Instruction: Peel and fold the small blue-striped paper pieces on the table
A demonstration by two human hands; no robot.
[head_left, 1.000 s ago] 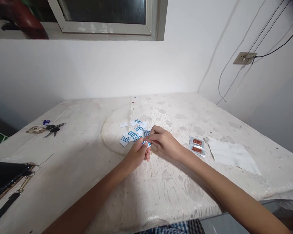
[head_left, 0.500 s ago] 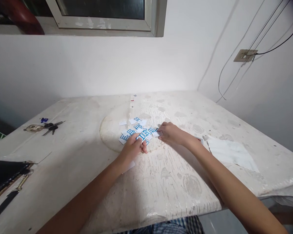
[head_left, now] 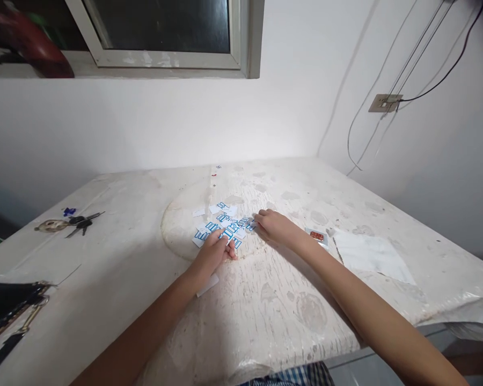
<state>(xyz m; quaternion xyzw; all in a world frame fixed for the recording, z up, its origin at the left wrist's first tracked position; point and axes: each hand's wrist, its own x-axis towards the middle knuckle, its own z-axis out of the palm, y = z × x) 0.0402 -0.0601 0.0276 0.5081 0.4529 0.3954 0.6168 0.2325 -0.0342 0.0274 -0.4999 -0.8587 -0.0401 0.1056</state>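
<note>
Small white paper pieces (head_left: 203,234) with blue outlined letters lie in a loose, overlapping pile mid-table. My left hand (head_left: 213,252) is closed at the near side of the pile, its thumb and fingers pinching a lettered paper piece (head_left: 230,230). At the right edge of the pile, my right hand (head_left: 271,224) has its fingertips pressed together on another lettered piece (head_left: 251,225), mostly covered by the fingers. A plain white slip (head_left: 207,285) lies beside my left wrist.
Keys with a fob (head_left: 79,222) lie at the left, behind a black case with a metal clasp (head_left: 14,300). Right of my right forearm are a small packet with a reddish-brown patch (head_left: 317,236) and a white cloth or paper sheet (head_left: 372,257). A wall (head_left: 177,118) backs the table.
The view has shifted, so the scene sits lower and slightly left. More of the small packet shows beside my right forearm. Both hands stay at the pile, with little movement.
</note>
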